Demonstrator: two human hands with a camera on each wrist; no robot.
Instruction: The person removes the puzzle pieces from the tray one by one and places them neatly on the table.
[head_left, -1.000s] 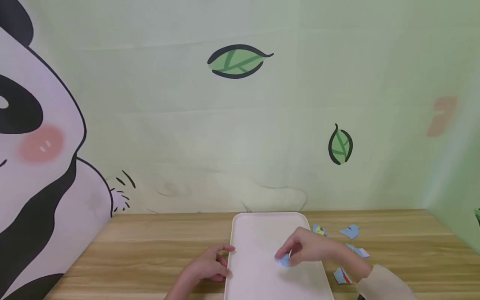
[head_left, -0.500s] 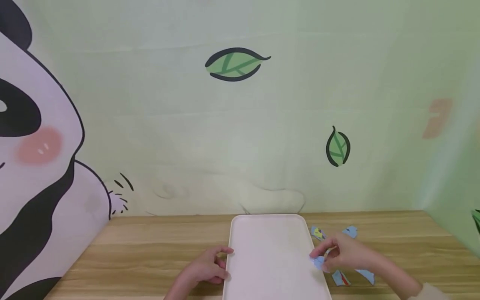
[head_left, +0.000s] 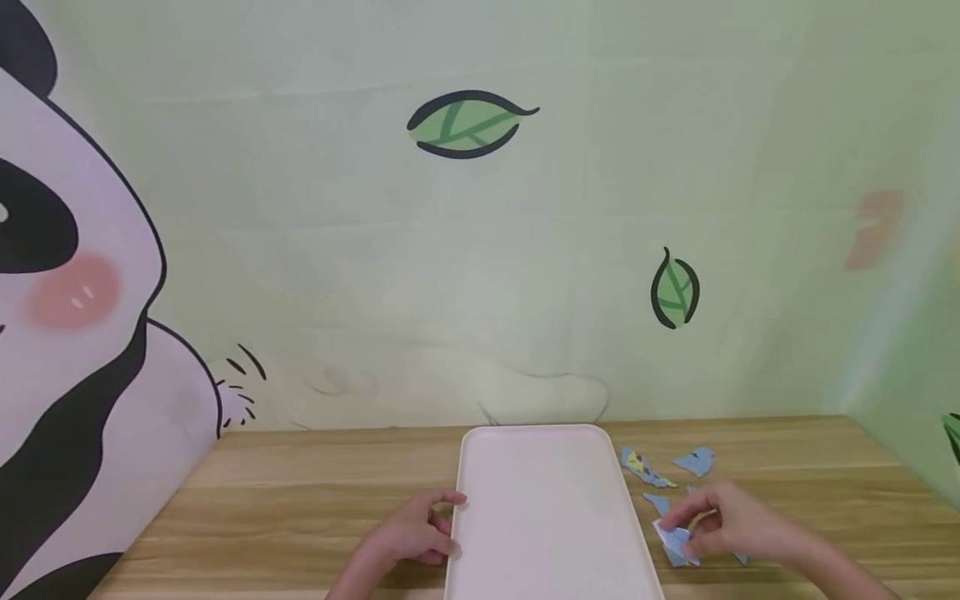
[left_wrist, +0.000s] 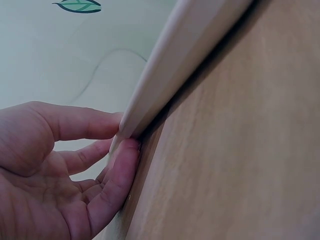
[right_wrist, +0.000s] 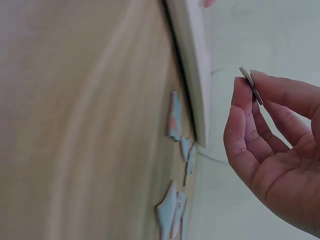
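My left hand (head_left: 408, 529) holds the left edge of a white rectangular tray (head_left: 543, 500); in the left wrist view thumb and fingers meet at the tray's rim (left_wrist: 150, 80). Right of the tray, my right hand (head_left: 742, 523) pinches a small light-blue puzzle piece (head_left: 677, 539) between thumb and fingertips. Seen edge-on in the right wrist view, the pinched puzzle piece (right_wrist: 251, 86) is thin and raised off the table. Below it in the head view it overlaps another piece lying on the wood.
Several loose puzzle pieces lie right of the tray, among them one with a yellow print (head_left: 637, 464), a plain blue one (head_left: 697, 461) and a small blue one (head_left: 655, 502). The wooden table (head_left: 322, 475) meets a green wall (head_left: 337, 250) with printed leaves and a panda.
My right hand has carried the pinched puzzle piece rightward from above the tray to over the loose pieces beside it. My left hand stays at the tray's edge.
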